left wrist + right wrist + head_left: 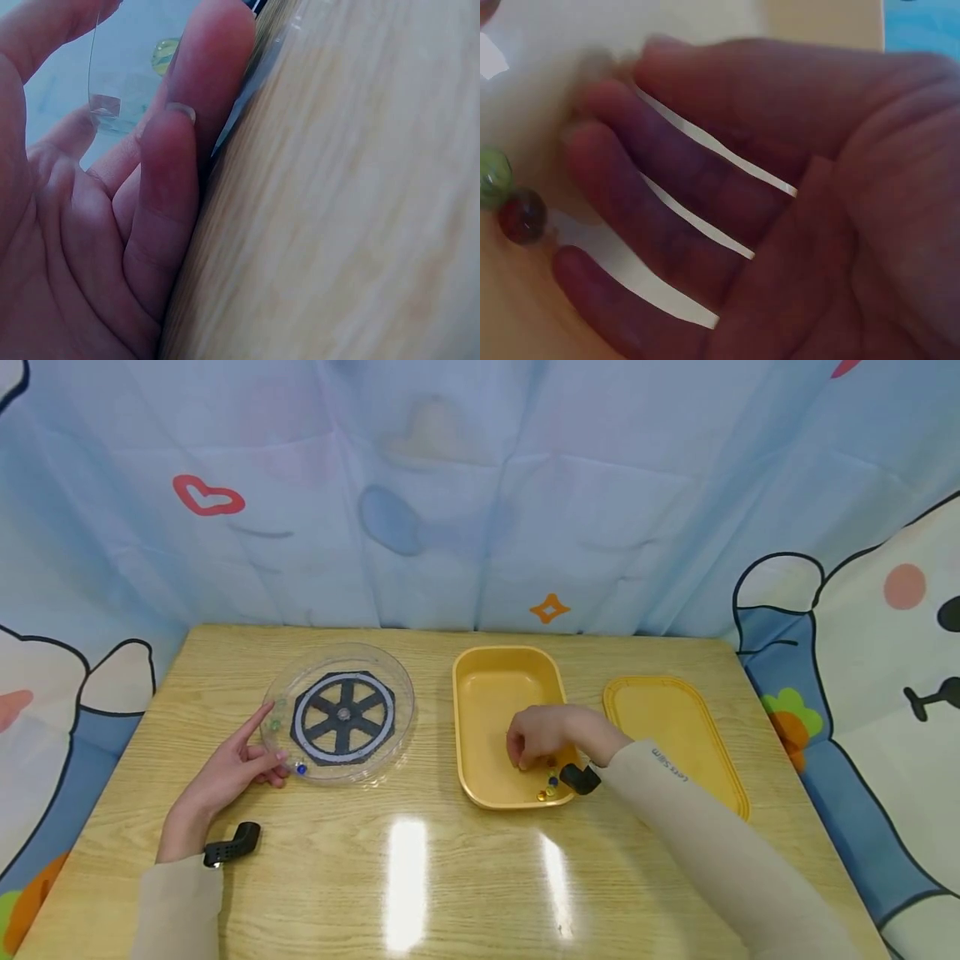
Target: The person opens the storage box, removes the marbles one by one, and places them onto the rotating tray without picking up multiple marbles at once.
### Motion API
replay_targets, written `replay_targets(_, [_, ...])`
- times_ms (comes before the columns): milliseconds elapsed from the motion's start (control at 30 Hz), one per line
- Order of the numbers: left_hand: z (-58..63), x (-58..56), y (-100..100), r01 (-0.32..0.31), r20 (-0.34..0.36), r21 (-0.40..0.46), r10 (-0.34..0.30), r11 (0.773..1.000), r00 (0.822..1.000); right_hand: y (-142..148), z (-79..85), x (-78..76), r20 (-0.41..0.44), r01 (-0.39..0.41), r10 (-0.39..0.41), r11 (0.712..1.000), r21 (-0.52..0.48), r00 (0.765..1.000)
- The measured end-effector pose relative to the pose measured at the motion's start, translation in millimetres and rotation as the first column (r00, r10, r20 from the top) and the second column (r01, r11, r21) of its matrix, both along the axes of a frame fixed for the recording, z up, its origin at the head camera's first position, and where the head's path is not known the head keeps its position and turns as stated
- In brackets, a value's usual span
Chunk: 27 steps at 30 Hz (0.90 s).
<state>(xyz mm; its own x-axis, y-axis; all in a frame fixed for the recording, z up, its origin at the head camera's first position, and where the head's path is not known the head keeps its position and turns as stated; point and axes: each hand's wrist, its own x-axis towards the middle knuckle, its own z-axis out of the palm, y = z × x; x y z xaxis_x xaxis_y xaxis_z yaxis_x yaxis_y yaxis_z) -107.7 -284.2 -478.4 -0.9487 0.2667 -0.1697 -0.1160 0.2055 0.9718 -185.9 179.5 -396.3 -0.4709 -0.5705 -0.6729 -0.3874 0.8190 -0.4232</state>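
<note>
A round clear plastic dish (411,703) stands at the left, with a dark six-spoked wheel shape (344,714) in its middle. A green marble (275,725) and a blue marble (302,768) lie near its left edge. My left hand (232,768) touches that edge with spread fingers, one stretched along the rim. In the yellow tray (459,727), my right hand (542,735) reaches down with thumb and fingertips together. A small blurred marble (598,64) shows between them in the right wrist view. Beside the fingers lie a green marble (493,178) and a dark red one (523,216).
A flat yellow lid (675,735) lies right of the tray, partly under the right forearm. More marbles, among them an orange one (542,795), sit in the tray's near right corner. A patterned blue curtain (465,527) hangs behind the wooden table (330,877).
</note>
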Motion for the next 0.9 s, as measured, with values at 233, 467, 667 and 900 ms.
replay_targets(233, [0.6, -0.7, 0, 0.002, -0.005, -0.004, -0.002, 1.000, 1.000, -4, -6.6, 19.4, 0.249, 0.055, -0.048, 0.998, -0.020, 0.967])
replay_targets(467, [0.6, 0.2, 0, 0.001, 0.000, -0.007, -0.001, 1.000, 1.000, -9, -8.9, 19.9, 0.374, 0.180, -0.097, 0.965, -0.192, 0.922])
replay_targets(667, [0.2, 0.7, 0, 0.000, 0.004, 0.004, 0.000, 1.000, 1.000, -11, -7.6, 8.6, 0.189, 0.134, -0.078, 0.943, -0.304, 0.979])
replay_targets(900, [0.6, 1.5, 0, 0.000, 0.000, -0.001, 0.000, 1.000, 1.000, -18, -12.6, -4.2, 0.017, 0.108, -0.111, 0.905, -0.412, 0.994])
